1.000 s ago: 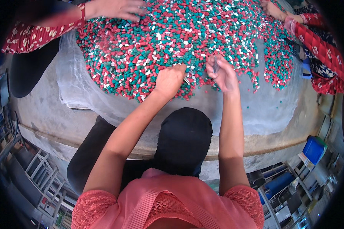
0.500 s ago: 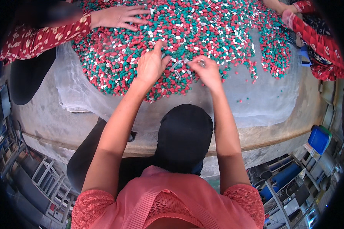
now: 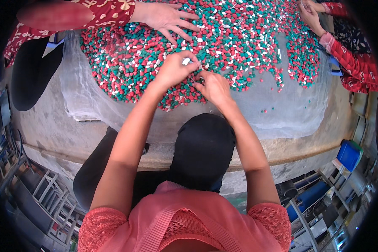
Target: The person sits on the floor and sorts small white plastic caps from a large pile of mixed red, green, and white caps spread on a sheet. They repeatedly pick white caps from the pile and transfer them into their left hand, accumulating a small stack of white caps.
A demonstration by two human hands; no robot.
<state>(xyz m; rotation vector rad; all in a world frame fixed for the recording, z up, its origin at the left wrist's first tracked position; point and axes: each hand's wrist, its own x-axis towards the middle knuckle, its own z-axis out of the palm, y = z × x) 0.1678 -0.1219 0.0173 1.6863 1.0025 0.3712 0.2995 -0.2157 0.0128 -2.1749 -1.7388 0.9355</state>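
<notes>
A wide bed of small red, green and white pebble-like pieces (image 3: pixel 126 75) is spread in front of me. My left hand (image 3: pixel 175 70) is over its near part, thumb and forefinger closed on a white piece (image 3: pixel 186 61). Close beside it, almost touching its fingertips, is my right hand (image 3: pixel 215 87). The right fingers are bent down toward the pieces and curled in; what they hold, if anything, is hidden. Slim clear and white slivers lie among the pebble-like pieces.
A pale translucent sheet (image 3: pixel 281 122) lies under the pieces on a concrete ledge (image 3: pixel 46 130). At the upper left, a co-worker's spread hand (image 3: pixel 166 19) rests over the pile; another co-worker's hands (image 3: pixel 310 14) are at the upper right. A blue bin (image 3: pixel 348 155) stands at the right.
My right hand has moved left and turned palm down beside my left hand. My left fingers have bent into a pinch on a white piece. The left co-worker's hand has shifted right.
</notes>
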